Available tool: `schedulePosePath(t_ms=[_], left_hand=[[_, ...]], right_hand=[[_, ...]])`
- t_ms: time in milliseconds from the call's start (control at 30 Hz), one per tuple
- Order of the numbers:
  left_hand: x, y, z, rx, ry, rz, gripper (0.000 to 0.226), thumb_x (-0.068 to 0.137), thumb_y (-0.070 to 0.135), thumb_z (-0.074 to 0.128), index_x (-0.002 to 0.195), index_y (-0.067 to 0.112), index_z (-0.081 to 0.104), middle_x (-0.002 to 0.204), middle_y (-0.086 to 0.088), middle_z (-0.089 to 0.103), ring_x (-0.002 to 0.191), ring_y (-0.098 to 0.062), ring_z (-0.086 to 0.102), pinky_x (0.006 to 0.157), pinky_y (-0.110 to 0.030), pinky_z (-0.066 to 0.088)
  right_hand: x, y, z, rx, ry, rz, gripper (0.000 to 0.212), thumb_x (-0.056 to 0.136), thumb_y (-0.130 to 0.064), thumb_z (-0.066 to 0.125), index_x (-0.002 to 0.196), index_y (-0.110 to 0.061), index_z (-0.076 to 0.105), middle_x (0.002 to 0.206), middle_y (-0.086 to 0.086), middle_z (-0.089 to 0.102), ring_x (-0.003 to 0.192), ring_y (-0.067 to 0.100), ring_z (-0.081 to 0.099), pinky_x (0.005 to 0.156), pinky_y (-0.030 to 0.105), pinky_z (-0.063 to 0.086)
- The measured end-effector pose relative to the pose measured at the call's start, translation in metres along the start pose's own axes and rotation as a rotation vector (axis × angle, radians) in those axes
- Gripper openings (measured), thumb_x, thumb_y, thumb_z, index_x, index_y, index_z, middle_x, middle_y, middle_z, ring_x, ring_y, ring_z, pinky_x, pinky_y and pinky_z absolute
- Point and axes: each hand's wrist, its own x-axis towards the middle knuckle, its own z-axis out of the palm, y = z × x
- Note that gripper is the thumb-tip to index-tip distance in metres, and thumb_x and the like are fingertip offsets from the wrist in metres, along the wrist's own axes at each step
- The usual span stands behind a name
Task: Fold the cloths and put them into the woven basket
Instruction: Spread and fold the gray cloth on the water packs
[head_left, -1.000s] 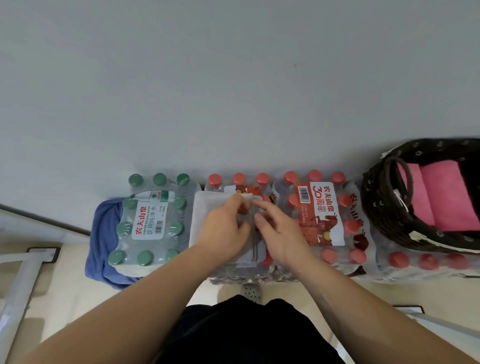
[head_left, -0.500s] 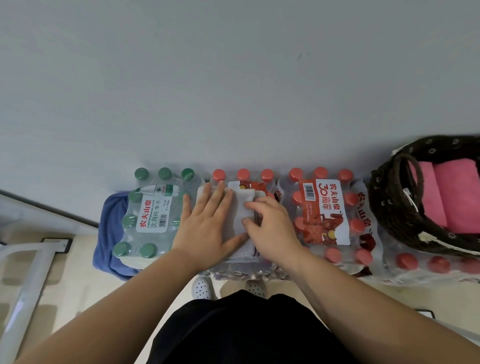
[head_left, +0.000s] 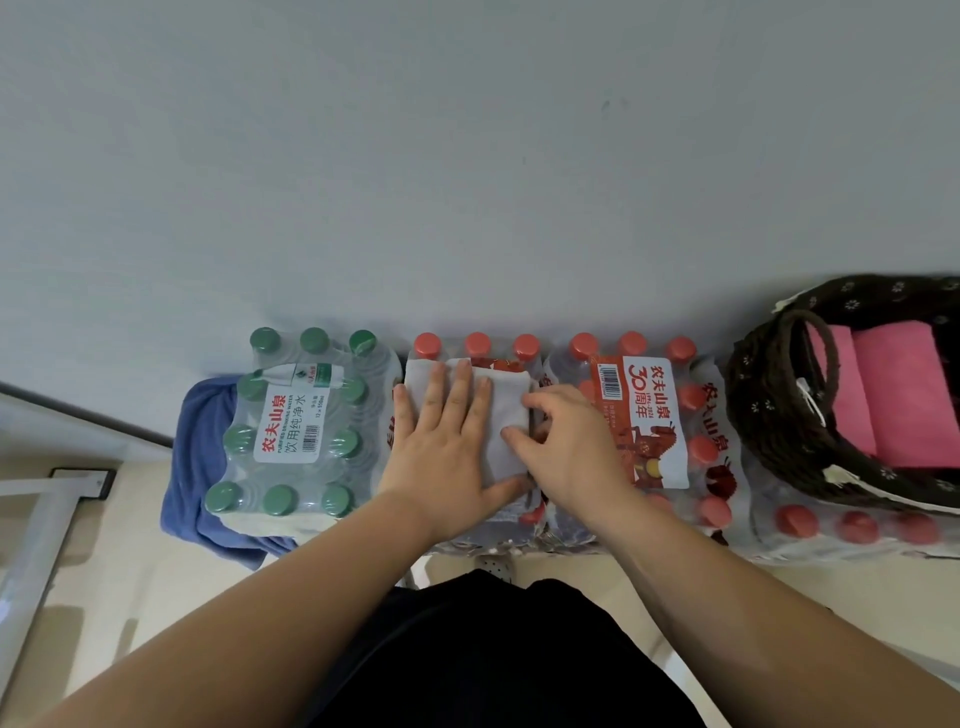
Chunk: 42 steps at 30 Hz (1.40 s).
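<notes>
Head view: a grey cloth (head_left: 508, 410), folded to a small rectangle, lies on top of a red-capped bottle pack (head_left: 477, 345) straight in front of the person; the left hand (head_left: 447, 441) lies flat on the cloth's left half, fingers straight and spread, pressing down with nothing grasped; the right hand (head_left: 571, 441) sits at the cloth's right edge, fingers curled, thumb on the fabric, pinching that edge; the two hands nearly touch at the cloth's near side. The woven basket (head_left: 763, 415) stands well to the right on more red-capped bottles, apart from both hands, with folded pink cloths (head_left: 904, 395) inside it; a second red-capped pack (head_left: 644, 410) lies between the grey cloth and the basket; left of the hands, a green-capped pack (head_left: 296, 415) rests on a blue cloth (head_left: 192, 457).
</notes>
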Motion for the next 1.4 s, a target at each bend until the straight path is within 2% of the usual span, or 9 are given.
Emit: schedulePosePath(t_ms=[233, 467, 667, 800, 967, 1100, 1200, 1300, 1400], left_hand=[[-0.006, -0.001, -0.003, -0.053, 0.051, -0.011, 0.118, 0.072, 0.092, 0.013, 0.159, 0.014, -0.005, 0.166, -0.005, -0.016, 0.148, -0.027, -0.028, 0.118, -0.062, -0.01], [-0.007, -0.011, -0.006, -0.036, 0.075, 0.017, 0.118, 0.074, 0.093, 0.02, 0.159, 0.016, -0.005, 0.166, -0.003, -0.015, 0.149, -0.024, -0.026, 0.119, -0.061, -0.007], [-0.005, -0.004, -0.001, -0.012, 0.043, 0.036, 0.114, 0.077, 0.091, 0.018, 0.158, 0.015, -0.011, 0.164, -0.005, -0.021, 0.149, -0.024, -0.027, 0.119, -0.06, -0.01], [-0.005, -0.007, 0.005, 0.018, 0.028, 0.056, 0.112, 0.078, 0.09, 0.013, 0.156, 0.015, -0.016, 0.162, -0.007, -0.026, 0.146, -0.026, -0.033, 0.118, -0.059, -0.012], [-0.005, -0.021, 0.012, 0.009, 0.047, 0.135, 0.112, 0.079, 0.09, 0.019, 0.157, 0.015, -0.012, 0.163, -0.007, -0.021, 0.149, -0.028, -0.025, 0.119, -0.062, -0.003], [-0.006, -0.026, 0.008, 0.004, 0.04, 0.173, 0.111, 0.081, 0.089, 0.019, 0.158, 0.012, -0.007, 0.165, -0.005, -0.015, 0.149, -0.025, -0.026, 0.12, -0.058, -0.007], [-0.018, -0.033, 0.005, -0.029, 0.09, 0.127, 0.105, 0.084, 0.085, 0.018, 0.159, 0.014, 0.001, 0.166, -0.003, -0.011, 0.15, -0.022, -0.023, 0.121, -0.055, -0.007], [-0.033, -0.041, 0.005, -0.102, 0.151, 0.004, 0.102, 0.085, 0.083, 0.015, 0.159, 0.014, 0.008, 0.166, -0.003, -0.008, 0.152, -0.024, -0.013, 0.122, -0.054, -0.003], [-0.039, -0.047, 0.003, -0.173, 0.144, -0.113, 0.101, 0.084, 0.081, 0.022, 0.159, 0.016, 0.004, 0.167, -0.006, 0.005, 0.153, -0.027, 0.001, 0.124, -0.049, 0.004]], right_hand=[[0.003, -0.003, 0.005, 0.225, 0.005, 0.148, 0.05, 0.086, -0.023, 0.072, 0.128, -0.03, 0.046, 0.08, -0.011, 0.064, 0.076, 0.001, 0.061, 0.065, 0.016, 0.043], [0.01, 0.001, 0.003, 0.365, -0.019, 0.176, 0.048, 0.089, -0.016, 0.068, 0.128, -0.033, 0.046, 0.083, 0.005, 0.061, 0.082, 0.021, 0.064, 0.075, 0.035, 0.054], [0.012, 0.009, -0.002, 0.364, -0.044, 0.224, 0.039, 0.094, -0.013, 0.062, 0.121, -0.033, 0.042, 0.093, 0.005, 0.062, 0.086, 0.019, 0.063, 0.082, 0.041, 0.055], [0.012, 0.008, -0.002, 0.194, -0.081, 0.173, 0.049, 0.089, -0.017, 0.068, 0.131, -0.026, 0.043, 0.086, -0.008, 0.054, 0.079, 0.01, 0.055, 0.073, 0.031, 0.046], [0.003, 0.003, -0.002, -0.31, 0.048, -0.174, 0.069, 0.086, -0.03, 0.069, 0.146, -0.031, 0.033, 0.137, 0.003, 0.041, 0.123, 0.019, 0.042, 0.106, 0.04, 0.04], [0.018, 0.004, -0.004, -0.727, -0.226, -0.471, 0.068, 0.097, -0.056, 0.035, 0.157, -0.038, 0.007, 0.167, -0.003, -0.003, 0.152, 0.029, -0.008, 0.122, 0.053, -0.001], [0.022, 0.011, -0.003, -0.835, -0.399, -0.487, 0.076, 0.093, -0.069, 0.011, 0.155, -0.034, -0.014, 0.163, -0.006, -0.024, 0.148, 0.025, -0.028, 0.12, 0.056, -0.008], [0.018, 0.014, -0.003, -0.873, -0.416, -0.458, 0.084, 0.089, -0.076, 0.006, 0.155, -0.03, -0.019, 0.163, -0.003, -0.026, 0.15, 0.026, -0.024, 0.12, 0.055, -0.008], [0.002, 0.006, 0.006, -0.886, -0.338, -0.36, 0.088, 0.089, -0.078, 0.008, 0.157, -0.025, -0.012, 0.166, 0.003, -0.012, 0.151, 0.032, -0.004, 0.121, 0.054, -0.003]])
